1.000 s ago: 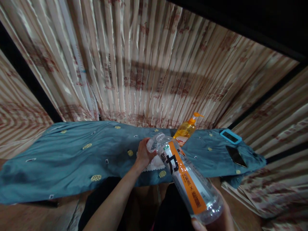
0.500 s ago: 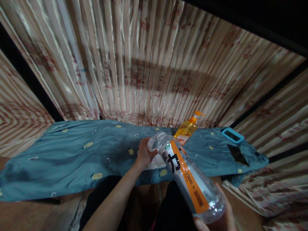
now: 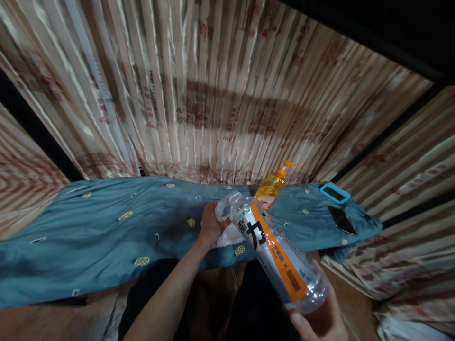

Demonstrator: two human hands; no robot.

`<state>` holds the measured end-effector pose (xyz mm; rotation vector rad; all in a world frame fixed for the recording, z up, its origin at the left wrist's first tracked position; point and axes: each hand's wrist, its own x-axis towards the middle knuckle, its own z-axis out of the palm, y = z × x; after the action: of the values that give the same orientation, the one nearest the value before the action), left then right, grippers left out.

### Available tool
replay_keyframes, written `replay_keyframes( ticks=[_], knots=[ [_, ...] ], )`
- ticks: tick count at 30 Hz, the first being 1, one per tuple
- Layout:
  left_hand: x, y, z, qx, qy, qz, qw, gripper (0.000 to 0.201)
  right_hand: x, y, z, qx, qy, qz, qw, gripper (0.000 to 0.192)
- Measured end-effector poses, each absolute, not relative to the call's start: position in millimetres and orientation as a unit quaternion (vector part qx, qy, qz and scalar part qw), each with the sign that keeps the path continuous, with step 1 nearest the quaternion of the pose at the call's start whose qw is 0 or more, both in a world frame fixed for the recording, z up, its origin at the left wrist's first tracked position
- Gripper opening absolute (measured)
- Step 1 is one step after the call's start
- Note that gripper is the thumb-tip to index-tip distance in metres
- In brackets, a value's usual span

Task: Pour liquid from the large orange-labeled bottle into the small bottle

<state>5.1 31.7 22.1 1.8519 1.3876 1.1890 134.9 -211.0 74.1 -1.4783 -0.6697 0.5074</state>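
A large clear plastic bottle [image 3: 275,253], with an orange and silver label, lies slantwise in front of me with its top toward the upper left. My right hand [image 3: 325,312] is wrapped round its base. At the bottle's top end, my left hand [image 3: 212,225] closes on a small clear plastic container [image 3: 224,207], whose exact kind I cannot make out. The container and the bottle's neck overlap in view, and whether they touch is unclear. Beneath them a white scallop-edged cloth [image 3: 227,238] shows in part.
Behind the bottle stands an orange pump bottle [image 3: 270,188] of yellow liquid. A blue-framed device [image 3: 334,192] and a dark phone-like slab [image 3: 341,220] lie at the right on the blue-green bedsheet [image 3: 106,237]. Pleated curtains [image 3: 199,104] and dark metal bars [image 3: 384,135] surround it.
The whole view has shifted slightly, so the surroundings appear further left. The large bottle's base sits a little higher and further left. Both hands keep their holds.
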Motion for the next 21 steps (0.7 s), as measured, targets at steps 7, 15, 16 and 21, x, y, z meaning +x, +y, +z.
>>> replay_keyframes(
  ticks=[7,15,16,21],
  knots=[
    [7,32,19,0.693,0.502,0.447,0.260,0.043,146,-216,66,-0.651,-0.293,0.257,0.652,0.096],
    [8,32,20,0.696,0.506,0.443,0.250,0.043,124,-207,94,-0.664,-0.218,0.239,0.675,0.104],
    [8,32,21,0.697,0.505,0.443,0.251,0.043,123,-206,95,-0.664,-0.217,0.237,0.675,0.104],
    [6,30,24,0.691,0.504,0.445,0.265,0.043,128,-208,89,-0.674,-0.220,0.219,0.670,0.103]
  ],
)
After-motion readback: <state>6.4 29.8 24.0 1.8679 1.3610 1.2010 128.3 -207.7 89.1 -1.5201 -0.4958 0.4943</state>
